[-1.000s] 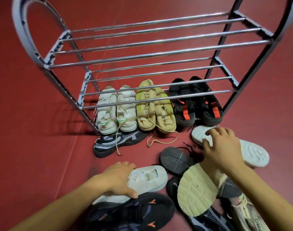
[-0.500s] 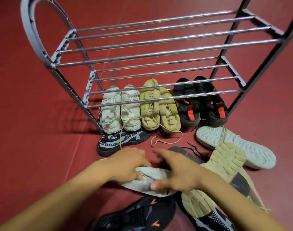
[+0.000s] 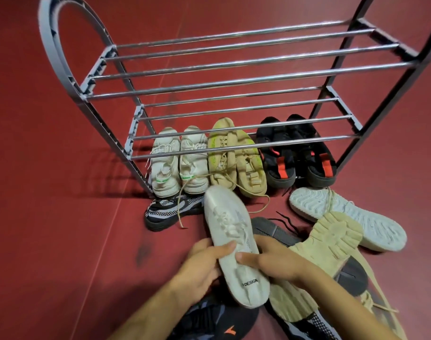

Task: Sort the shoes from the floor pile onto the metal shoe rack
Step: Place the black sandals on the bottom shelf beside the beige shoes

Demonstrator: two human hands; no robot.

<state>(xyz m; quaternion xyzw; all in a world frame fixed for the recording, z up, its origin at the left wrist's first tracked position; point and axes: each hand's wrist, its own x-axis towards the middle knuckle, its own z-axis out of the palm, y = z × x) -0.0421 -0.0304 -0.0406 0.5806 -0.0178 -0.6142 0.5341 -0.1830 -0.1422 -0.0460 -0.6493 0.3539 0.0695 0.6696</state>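
Gripping the white knit sneaker [image 3: 234, 244] at its heel half, the left hand [image 3: 202, 263] and right hand [image 3: 275, 261] are clamping it above the floor pile, toe toward the metal shoe rack [image 3: 234, 79]; it is looking light and soft, so holding the firmer sole edges seems wisest.

Illumination is even and moderately bright, from overhead. The metal shoe rack [image 3: 234, 82] casts a soft barred shadow onto the red floor [image 3: 50, 192] at its left foot, so the source sits somewhat to the right. Its chrome bars carry narrow specular streaks with no blown-out glare. Wide-angle distortion is strong: the rack's side frames bow outward toward the frame edges. Slight motion blur softens the bars and upper left frame. The white shoe [image 3: 234, 241] at centre is reasonably sharp, with its printed lettering legible. Colours lean warm and saturated. Compression smearing shows on the floor.
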